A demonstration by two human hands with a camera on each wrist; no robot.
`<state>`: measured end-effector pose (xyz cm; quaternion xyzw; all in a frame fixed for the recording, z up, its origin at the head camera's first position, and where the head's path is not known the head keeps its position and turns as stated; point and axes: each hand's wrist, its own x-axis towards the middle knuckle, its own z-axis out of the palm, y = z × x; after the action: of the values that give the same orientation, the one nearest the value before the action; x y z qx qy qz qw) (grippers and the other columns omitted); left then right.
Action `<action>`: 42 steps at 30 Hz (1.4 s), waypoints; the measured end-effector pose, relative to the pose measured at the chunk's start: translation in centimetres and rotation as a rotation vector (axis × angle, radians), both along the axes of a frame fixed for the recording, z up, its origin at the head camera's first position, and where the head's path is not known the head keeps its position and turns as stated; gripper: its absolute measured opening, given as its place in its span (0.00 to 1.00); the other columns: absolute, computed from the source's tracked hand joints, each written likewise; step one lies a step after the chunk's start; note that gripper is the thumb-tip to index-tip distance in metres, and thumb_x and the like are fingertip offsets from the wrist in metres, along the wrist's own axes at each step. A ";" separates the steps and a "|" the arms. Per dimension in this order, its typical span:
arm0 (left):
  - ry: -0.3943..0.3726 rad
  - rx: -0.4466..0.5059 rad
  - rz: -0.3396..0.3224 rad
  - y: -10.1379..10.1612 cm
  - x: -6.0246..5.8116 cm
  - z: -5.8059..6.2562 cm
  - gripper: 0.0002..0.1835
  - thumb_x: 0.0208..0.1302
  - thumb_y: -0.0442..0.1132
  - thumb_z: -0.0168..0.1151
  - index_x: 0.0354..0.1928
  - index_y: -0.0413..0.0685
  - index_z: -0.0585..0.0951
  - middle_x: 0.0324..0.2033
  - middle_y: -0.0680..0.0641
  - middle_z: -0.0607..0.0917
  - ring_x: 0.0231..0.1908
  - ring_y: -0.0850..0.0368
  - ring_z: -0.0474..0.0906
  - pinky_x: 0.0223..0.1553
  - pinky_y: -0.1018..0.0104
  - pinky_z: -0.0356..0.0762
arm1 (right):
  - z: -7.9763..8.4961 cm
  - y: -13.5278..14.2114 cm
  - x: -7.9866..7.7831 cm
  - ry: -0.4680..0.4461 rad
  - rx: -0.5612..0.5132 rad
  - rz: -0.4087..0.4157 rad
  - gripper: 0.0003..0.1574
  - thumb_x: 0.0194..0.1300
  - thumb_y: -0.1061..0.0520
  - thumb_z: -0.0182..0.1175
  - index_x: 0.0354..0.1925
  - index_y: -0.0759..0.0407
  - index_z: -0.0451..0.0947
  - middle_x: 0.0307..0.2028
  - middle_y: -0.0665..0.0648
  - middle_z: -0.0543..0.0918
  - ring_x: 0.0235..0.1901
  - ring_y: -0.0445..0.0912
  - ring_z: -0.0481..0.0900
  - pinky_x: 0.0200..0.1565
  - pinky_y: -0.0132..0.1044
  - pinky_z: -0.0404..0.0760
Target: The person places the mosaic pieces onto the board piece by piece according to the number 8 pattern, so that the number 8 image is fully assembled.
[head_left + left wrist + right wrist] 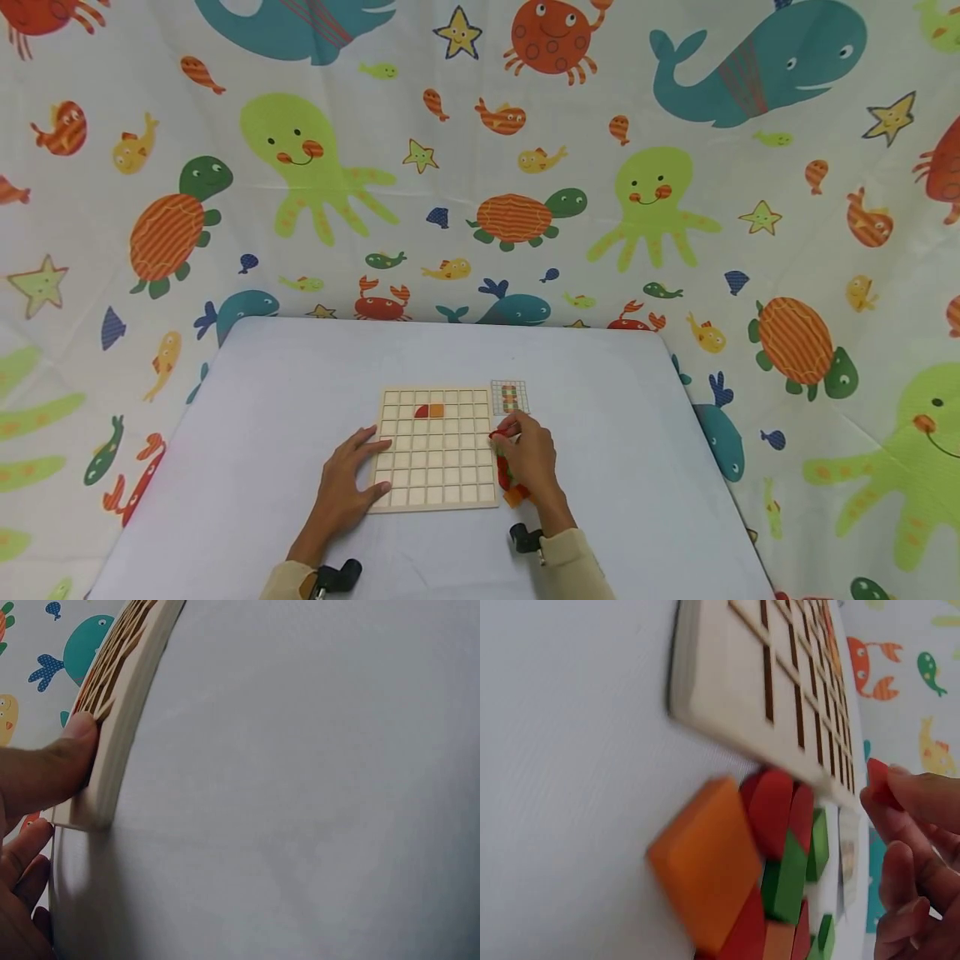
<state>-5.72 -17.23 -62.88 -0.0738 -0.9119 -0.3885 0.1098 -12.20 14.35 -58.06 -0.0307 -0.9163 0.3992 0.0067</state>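
Note:
A wooden grid board (pixel 438 462) lies on the table, with a red quarter-round piece (pixel 422 411) and an orange square piece (pixel 437 411) side by side in one of its upper rows. At the board's left edge, my left hand (pixel 347 477) has its fingers spread, and its thumb (pixel 79 739) rests on the rim. My right hand (pixel 531 454) pinches a small red piece (pixel 881 784) between thumb and fingertips, just off the board's right edge. Beneath that hand is a pile of loose red, green and orange pieces (pixel 514 497), partly hidden by it.
A small pattern card (pixel 497 398) with a coloured design on a grid lies by the board's upper right corner. White cloth covers the table (pixel 630 467). Behind it hangs a curtain (pixel 465 275) printed with sea animals.

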 end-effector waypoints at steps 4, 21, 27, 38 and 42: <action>-0.006 0.000 0.001 0.0 0.0 -0.1 0.36 0.50 0.41 0.83 0.64 0.50 0.84 0.74 0.37 0.75 0.75 0.30 0.65 0.65 0.19 0.62 | -0.1 -1.2 -0.4 -0.033 -0.103 -0.014 0.11 0.62 0.56 0.78 0.36 0.50 0.83 0.33 0.50 0.87 0.25 0.43 0.73 0.26 0.34 0.69; -0.039 -0.011 0.009 0.0 -0.1 0.2 0.36 0.51 0.38 0.83 0.65 0.50 0.83 0.75 0.37 0.74 0.76 0.30 0.64 0.67 0.20 0.61 | -0.9 -6.0 -2.9 -0.017 -0.151 -0.028 0.05 0.66 0.56 0.73 0.35 0.50 0.84 0.29 0.50 0.85 0.27 0.41 0.78 0.29 0.36 0.73; 0.015 -0.005 0.005 -0.1 -0.1 -0.1 0.36 0.48 0.36 0.84 0.64 0.50 0.84 0.74 0.36 0.76 0.75 0.29 0.66 0.66 0.20 0.63 | -1.6 -7.3 -4.0 0.021 -0.067 -0.012 0.03 0.69 0.57 0.70 0.41 0.50 0.85 0.26 0.48 0.83 0.23 0.40 0.76 0.23 0.36 0.71; -0.003 -0.002 0.002 -0.1 -0.1 -0.3 0.36 0.50 0.37 0.83 0.65 0.51 0.84 0.75 0.37 0.74 0.75 0.30 0.65 0.67 0.20 0.61 | -1.8 -8.3 -4.6 0.030 0.039 0.030 0.02 0.71 0.55 0.69 0.38 0.50 0.87 0.23 0.47 0.83 0.20 0.39 0.74 0.22 0.35 0.71; 0.005 0.000 -0.001 -0.1 -0.2 -0.4 0.36 0.50 0.37 0.83 0.64 0.51 0.84 0.74 0.37 0.75 0.75 0.30 0.65 0.66 0.20 0.61 | -2.1 -8.4 -4.7 0.035 0.051 0.028 0.03 0.73 0.55 0.68 0.38 0.48 0.87 0.23 0.46 0.82 0.19 0.38 0.73 0.21 0.34 0.70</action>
<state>-5.91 -17.35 -63.24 -0.0751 -0.9116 -0.3884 0.1119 -16.95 5.98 -60.18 -0.0109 -0.9262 0.3764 0.0178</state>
